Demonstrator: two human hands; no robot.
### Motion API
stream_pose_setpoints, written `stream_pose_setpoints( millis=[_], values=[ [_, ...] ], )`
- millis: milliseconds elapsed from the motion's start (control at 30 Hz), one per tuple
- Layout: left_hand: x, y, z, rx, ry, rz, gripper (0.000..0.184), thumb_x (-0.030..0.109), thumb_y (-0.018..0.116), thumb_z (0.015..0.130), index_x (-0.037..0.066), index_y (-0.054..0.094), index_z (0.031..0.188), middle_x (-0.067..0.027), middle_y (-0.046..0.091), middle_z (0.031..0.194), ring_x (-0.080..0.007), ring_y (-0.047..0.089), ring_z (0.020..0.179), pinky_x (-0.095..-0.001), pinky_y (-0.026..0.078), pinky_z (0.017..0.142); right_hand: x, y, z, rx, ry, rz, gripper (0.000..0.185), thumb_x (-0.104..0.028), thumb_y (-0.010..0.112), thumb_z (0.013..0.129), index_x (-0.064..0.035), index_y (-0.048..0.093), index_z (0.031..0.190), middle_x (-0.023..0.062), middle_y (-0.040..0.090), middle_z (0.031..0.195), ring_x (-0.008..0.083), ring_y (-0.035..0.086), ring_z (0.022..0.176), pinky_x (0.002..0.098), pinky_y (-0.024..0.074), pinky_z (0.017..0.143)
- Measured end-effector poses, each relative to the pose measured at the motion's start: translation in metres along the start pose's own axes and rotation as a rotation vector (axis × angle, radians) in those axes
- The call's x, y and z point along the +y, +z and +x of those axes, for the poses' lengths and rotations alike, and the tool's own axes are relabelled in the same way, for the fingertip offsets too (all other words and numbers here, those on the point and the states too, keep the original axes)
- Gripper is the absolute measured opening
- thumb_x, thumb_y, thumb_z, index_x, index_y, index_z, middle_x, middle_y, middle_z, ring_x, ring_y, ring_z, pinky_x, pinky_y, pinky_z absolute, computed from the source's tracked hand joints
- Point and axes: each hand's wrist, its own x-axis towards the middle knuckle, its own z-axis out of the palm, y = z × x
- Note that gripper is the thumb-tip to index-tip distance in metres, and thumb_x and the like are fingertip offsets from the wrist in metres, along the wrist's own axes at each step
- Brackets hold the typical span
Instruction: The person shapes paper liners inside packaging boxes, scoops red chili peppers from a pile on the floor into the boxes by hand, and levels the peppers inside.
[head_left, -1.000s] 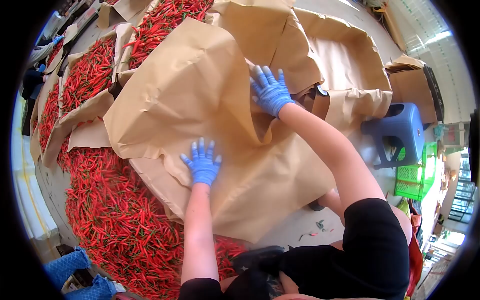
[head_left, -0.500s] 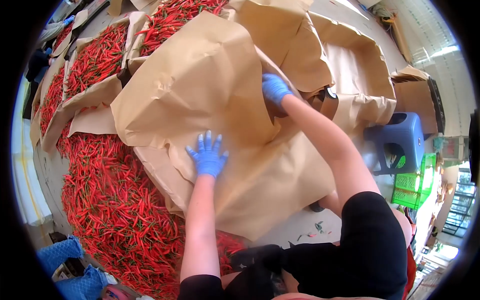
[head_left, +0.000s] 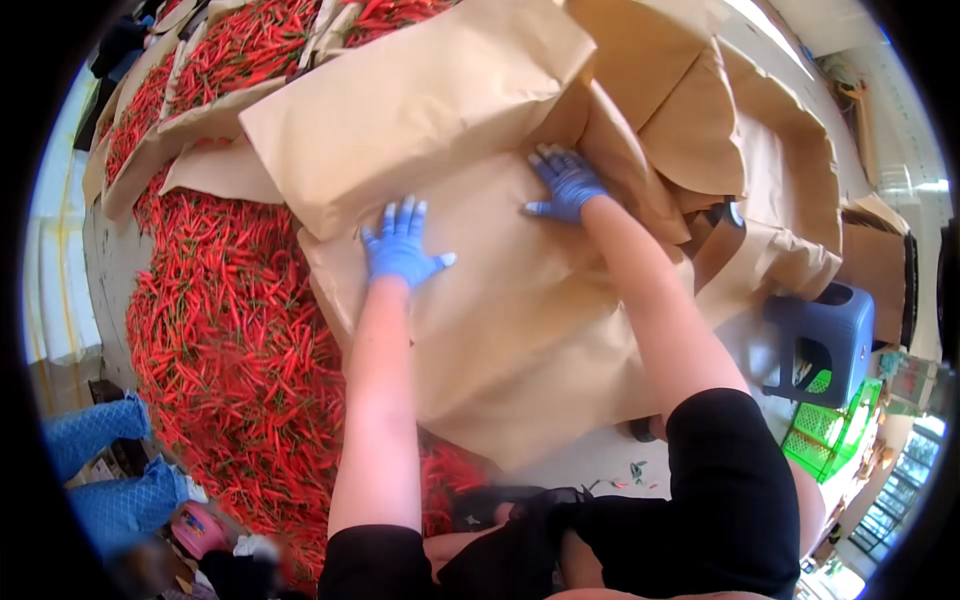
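Note:
My left hand (head_left: 402, 250), in a blue glove with pale fingertips, presses flat with spread fingers on a large sheet of brown paper (head_left: 480, 300). My right hand (head_left: 570, 187), gloved the same way, lies palm down on that paper near its raised right side. Beyond both hands, a wide flap of the paper stands up and folds over. What lies beneath the sheet is hidden. To the left, a big heap of red chili peppers (head_left: 230, 370) with green stems spreads along the paper's edge.
Paper-lined boxes of chilies (head_left: 240, 45) stand at the back left. Another paper-lined box (head_left: 790, 170) sits at the right, near a blue plastic stool (head_left: 822, 340) and a green crate (head_left: 825, 440). Another person's blue patterned sleeves (head_left: 120, 500) show at lower left.
My right hand has come out of the fold at the paper's right side and now lies spread on the sheet. My left hand has slid farther forward. The raised flap has shifted away from me.

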Motion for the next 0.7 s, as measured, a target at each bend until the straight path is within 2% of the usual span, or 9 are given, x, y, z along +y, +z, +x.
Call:
stream_pose_setpoints(
  millis=[67, 133, 200, 233, 300, 433, 500, 567, 700],
  values=[
    [-0.003, 0.006, 0.005, -0.03, 0.0, -0.046, 0.104, 0.067, 0.059, 0.066, 0.02, 0.011, 0.145, 0.0003, -0.002, 0.152, -0.0279, 0.0, 0.14, -0.0622, 0.01, 0.105, 0.002, 0.0, 0.006, -0.041, -0.024, -0.036, 0.095, -0.063, 0.056, 0.071, -0.0125, 0.02, 0.143, 0.0107, 0.015, 0.149, 0.028, 0.016, 0.137, 0.0379, 0.0134, 0.112],
    [0.002, -0.001, 0.001, -0.007, 0.007, -0.081, 0.101, 0.065, 0.06, 0.067, 0.018, 0.015, 0.145, -0.0036, 0.004, 0.152, -0.0291, 0.006, 0.139, -0.0613, 0.01, 0.105, 0.007, -0.012, 0.012, -0.09, -0.064, -0.049, 0.092, -0.054, 0.062, 0.071, -0.0113, 0.023, 0.142, 0.0109, 0.02, 0.148, 0.0277, 0.023, 0.135, 0.0363, 0.0214, 0.111],
    [0.015, -0.004, -0.004, 0.033, -0.012, -0.059, 0.087, 0.051, 0.059, 0.075, 0.016, 0.019, 0.143, -0.0093, 0.013, 0.15, -0.0317, 0.015, 0.137, -0.0575, 0.012, 0.107, -0.013, -0.032, 0.012, -0.093, 0.013, -0.118, 0.066, -0.038, 0.064, 0.072, -0.0093, 0.045, 0.129, 0.015, 0.037, 0.139, 0.0285, 0.042, 0.124, 0.038, 0.0362, 0.102],
    [0.019, 0.007, -0.007, 0.196, 0.057, -0.06, 0.077, 0.043, 0.058, 0.078, 0.015, 0.025, 0.141, -0.012, 0.022, 0.147, -0.0327, 0.024, 0.132, -0.0536, 0.019, 0.106, -0.022, -0.036, 0.018, -0.12, 0.049, -0.117, 0.041, -0.028, 0.06, 0.076, -0.0072, 0.059, 0.11, 0.015, 0.053, 0.123, 0.0307, 0.053, 0.11, 0.0389, 0.0449, 0.091],
    [0.015, 0.011, -0.036, 0.344, 0.227, -0.135, 0.056, 0.028, 0.054, 0.081, 0.013, 0.038, 0.133, -0.0146, 0.04, 0.135, -0.032, 0.043, 0.12, -0.0454, 0.033, 0.1, -0.053, -0.06, 0.005, -0.027, 0.012, -0.19, 0.025, -0.021, 0.055, 0.078, -0.0058, 0.064, 0.096, 0.0128, 0.061, 0.105, 0.0308, 0.059, 0.096, 0.0399, 0.0486, 0.082],
    [-0.039, -0.028, -0.169, 0.431, 0.428, -0.425, 0.034, 0.018, 0.054, 0.081, 0.009, 0.058, 0.113, -0.0131, 0.06, 0.11, -0.0272, 0.06, 0.095, -0.0376, 0.048, 0.084, -0.144, -0.101, -0.056, 0.296, -0.25, 0.075, 0.023, -0.017, 0.059, 0.078, -0.0053, 0.064, 0.097, 0.0149, 0.063, 0.096, 0.029, 0.062, 0.083, 0.0375, 0.0502, 0.077],
    [-0.091, -0.004, -0.238, 0.787, 0.237, -0.652, 0.028, 0.012, 0.056, 0.081, 0.006, 0.06, 0.108, -0.0117, 0.063, 0.104, -0.0227, 0.062, 0.091, -0.0323, 0.049, 0.082, -0.205, -0.107, -0.089, 0.225, -0.355, 0.577, 0.023, -0.012, 0.064, 0.079, -0.003, 0.063, 0.101, 0.0124, 0.065, 0.094, 0.0224, 0.064, 0.082, 0.0319, 0.0505, 0.076],
    [-0.149, 0.033, -0.302, 0.944, -0.19, -0.838, 0.026, 0.009, 0.056, 0.084, 0.003, 0.059, 0.109, -0.0093, 0.063, 0.106, -0.0176, 0.061, 0.09, -0.0281, 0.048, 0.082, -0.265, -0.088, -0.112, -0.11, -0.329, 1.203, 0.03, -0.01, 0.065, 0.082, 0.0003, 0.059, 0.11, 0.0094, 0.063, 0.102, 0.0151, 0.061, 0.091, 0.0285, 0.0483, 0.082],
    [-0.241, 0.145, -0.442, 1.204, -0.963, -1.237, 0.031, 0.01, 0.057, 0.086, -0.001, 0.055, 0.115, -0.0085, 0.06, 0.11, -0.0152, 0.056, 0.098, -0.0272, 0.044, 0.088, -0.376, -0.044, -0.124, -0.388, -0.304, 1.292, 0.049, -0.013, 0.065, 0.083, 0.0004, 0.046, 0.127, 0.0083, 0.057, 0.114, 0.0149, 0.055, 0.096, 0.0245, 0.0433, 0.087]
  ],
)
